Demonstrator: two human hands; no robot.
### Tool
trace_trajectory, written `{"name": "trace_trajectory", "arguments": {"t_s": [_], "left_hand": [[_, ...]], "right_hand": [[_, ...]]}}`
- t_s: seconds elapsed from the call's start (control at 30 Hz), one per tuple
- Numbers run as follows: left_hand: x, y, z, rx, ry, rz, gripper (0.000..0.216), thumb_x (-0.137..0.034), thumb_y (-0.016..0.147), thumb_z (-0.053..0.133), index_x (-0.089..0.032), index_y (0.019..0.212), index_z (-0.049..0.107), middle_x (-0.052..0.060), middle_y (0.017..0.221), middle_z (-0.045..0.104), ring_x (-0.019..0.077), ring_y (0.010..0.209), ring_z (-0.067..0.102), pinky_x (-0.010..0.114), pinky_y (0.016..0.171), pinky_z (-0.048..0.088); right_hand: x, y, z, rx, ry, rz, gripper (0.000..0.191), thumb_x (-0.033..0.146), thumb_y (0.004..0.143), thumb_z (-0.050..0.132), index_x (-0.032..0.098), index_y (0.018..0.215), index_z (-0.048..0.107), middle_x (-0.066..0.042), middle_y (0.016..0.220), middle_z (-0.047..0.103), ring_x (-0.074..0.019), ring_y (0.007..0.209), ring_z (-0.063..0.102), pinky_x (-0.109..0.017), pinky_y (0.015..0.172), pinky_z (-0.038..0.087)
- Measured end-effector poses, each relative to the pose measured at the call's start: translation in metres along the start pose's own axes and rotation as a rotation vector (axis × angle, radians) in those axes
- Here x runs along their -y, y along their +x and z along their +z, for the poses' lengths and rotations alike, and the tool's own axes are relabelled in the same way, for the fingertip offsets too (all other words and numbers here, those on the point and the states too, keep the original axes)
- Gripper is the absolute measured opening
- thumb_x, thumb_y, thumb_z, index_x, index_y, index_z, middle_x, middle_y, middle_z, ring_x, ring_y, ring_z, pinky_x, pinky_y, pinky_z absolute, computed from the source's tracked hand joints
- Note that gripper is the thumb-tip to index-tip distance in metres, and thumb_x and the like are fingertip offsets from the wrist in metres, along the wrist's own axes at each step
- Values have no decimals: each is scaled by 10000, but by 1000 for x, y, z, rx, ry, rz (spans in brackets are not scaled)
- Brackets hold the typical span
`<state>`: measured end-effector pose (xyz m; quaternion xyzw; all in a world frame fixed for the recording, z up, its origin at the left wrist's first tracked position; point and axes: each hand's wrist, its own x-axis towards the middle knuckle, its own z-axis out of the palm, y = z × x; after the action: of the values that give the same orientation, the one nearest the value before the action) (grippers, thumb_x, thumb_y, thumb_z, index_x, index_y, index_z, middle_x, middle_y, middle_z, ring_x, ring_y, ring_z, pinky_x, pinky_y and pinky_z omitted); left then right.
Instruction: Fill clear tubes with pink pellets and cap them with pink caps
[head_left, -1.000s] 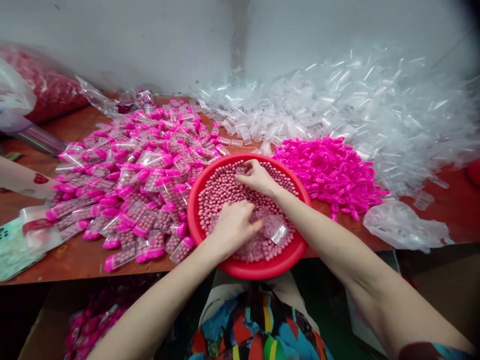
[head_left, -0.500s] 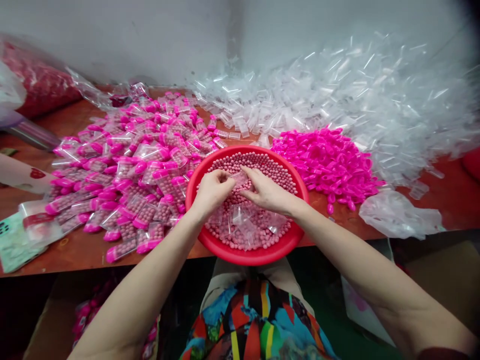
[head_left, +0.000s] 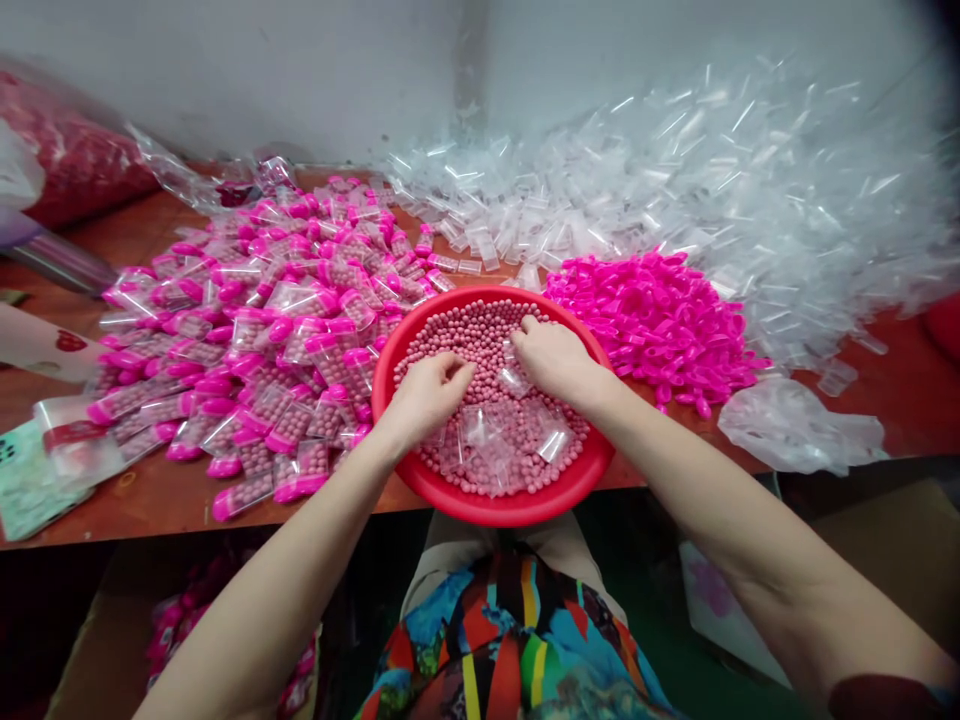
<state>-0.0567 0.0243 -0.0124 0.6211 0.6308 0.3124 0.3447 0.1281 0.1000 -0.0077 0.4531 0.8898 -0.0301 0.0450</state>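
Observation:
A red basin (head_left: 386, 375) holds many small pink beads (head_left: 472, 325), with several clear plastic boxes (head_left: 487, 440) lying on them near its front. My left hand (head_left: 435, 390) is over the basin's left side, its fingers curled in towards the thumb. Whatever those fingers may hold is hidden. On the right side of the basin, my right hand (head_left: 555, 355) is closed, fingertips down at the beads. A small clear box (head_left: 514, 378) shows under its palm side and seems to be in its grip; the fingers cover part of it.
Left of the basin lies a heap of bead-filled boxes with pink caps (head_left: 262, 330). Loose pink caps (head_left: 660, 320) are piled to the right, with a large mound of clear boxes (head_left: 675, 190) behind. A crumpled plastic bag (head_left: 802, 425) rests by the table edge; a phone (head_left: 34, 480) lies far left.
My hands were together around a clear box above the beads. They have separated: my right hand has moved right and up, my left slightly down and away.

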Motion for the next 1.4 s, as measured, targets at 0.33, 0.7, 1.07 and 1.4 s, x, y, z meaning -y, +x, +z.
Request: {"name": "trace_trajectory", "arguments": {"t_s": [0.33, 0.7, 1.07, 1.4], "left_hand": [[11, -18, -2, -233, -50, -43, 159, -245, 870, 532, -161, 898, 664, 49, 886, 709, 183, 821, 646, 297, 769, 485], [-8, -33, 10, 227, 353, 172, 200, -314, 846, 632, -163, 961, 696, 92, 1020, 686, 259, 1016, 613, 381, 917, 466], [-6, -25, -1, 211, 209, 71, 151, -259, 835, 581, -177, 735, 659, 43, 777, 660, 184, 731, 594, 290, 667, 444], [3, -39, -8, -116, -6, 4, 178, -309, 855, 579, -169, 885, 685, 46, 858, 691, 177, 799, 627, 283, 730, 487]], "right_hand": [[35, 36, 29, -21, 508, -94, 175, 213, 863, 606, 132, 1017, 603, -66, 988, 683, -171, 849, 627, -265, 759, 474], [21, 58, 46, -294, 727, 176, 378, 359, 824, 711, 146, 1100, 563, -87, 1003, 678, -220, 892, 636, -356, 833, 493], [-1, -13, 11, 188, 297, -196, 240, 233, 882, 650, 116, 1091, 647, -126, 1125, 653, -233, 1052, 618, -324, 923, 458], [17, 8, 22, 101, 188, -94, 267, 34, 909, 415, 74, 1005, 661, -203, 1096, 650, -266, 989, 624, -350, 862, 458]]}}
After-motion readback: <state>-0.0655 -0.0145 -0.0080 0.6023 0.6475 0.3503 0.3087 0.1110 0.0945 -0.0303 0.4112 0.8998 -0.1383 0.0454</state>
